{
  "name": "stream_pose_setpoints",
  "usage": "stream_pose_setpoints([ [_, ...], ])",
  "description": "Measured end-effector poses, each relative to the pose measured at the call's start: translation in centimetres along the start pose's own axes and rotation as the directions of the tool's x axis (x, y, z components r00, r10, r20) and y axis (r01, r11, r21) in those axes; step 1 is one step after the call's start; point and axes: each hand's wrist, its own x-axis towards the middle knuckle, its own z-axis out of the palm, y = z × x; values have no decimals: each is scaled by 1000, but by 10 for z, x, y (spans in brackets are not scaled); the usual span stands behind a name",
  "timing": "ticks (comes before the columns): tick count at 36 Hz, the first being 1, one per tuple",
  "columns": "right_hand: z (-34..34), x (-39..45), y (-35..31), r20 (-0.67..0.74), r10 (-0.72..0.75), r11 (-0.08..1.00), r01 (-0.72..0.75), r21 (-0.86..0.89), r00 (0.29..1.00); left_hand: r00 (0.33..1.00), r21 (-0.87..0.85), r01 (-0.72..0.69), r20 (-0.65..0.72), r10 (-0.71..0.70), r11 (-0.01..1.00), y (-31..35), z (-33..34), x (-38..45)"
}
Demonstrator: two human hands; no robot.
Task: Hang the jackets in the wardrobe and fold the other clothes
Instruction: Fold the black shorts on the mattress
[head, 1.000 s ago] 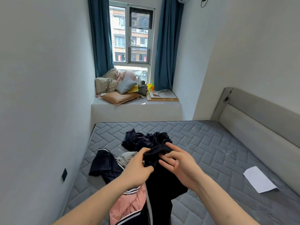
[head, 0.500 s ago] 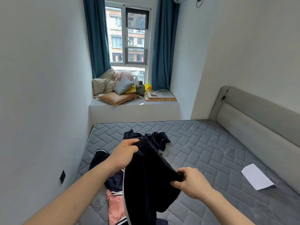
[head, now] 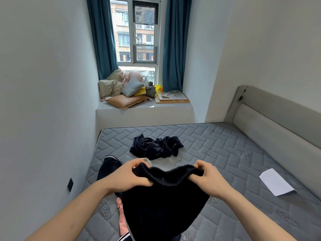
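Left hand (head: 129, 176), right hand (head: 206, 176) — both gripping black garment (head: 163, 204), no legible writing

Left hand (head: 129, 176) and right hand (head: 207, 178) grip black garment (head: 165, 202).

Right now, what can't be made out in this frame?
- Black garment: its lower part is cut off by the head view's bottom edge, so its type is unclear.
- Pink garment: mostly hidden behind the black garment.
- Wardrobe: outside the head view.
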Motion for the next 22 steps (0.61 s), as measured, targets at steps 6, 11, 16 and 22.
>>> stream_pose_setpoints([
  [6, -17, -7, 7, 55, 20, 995, -14, -97, 998, 983, 170, 13, -183, 18, 985, -19, -2, 5],
  [11, -25, -13, 23, 111, 34, 974, -8, -228, 993, 985, 341, 23, -169, 38, 940, -26, 13, 16],
  [16, -32, -18, 58, 184, 159, 962, -110, -251, 970, 998, 345, 63, -43, -51, 936, -37, 37, 31],
  [22, -41, -21, 105, 237, 310, 914, -219, -342, 921, 989, 406, 111, 43, -140, 907, -57, 81, 52],
])
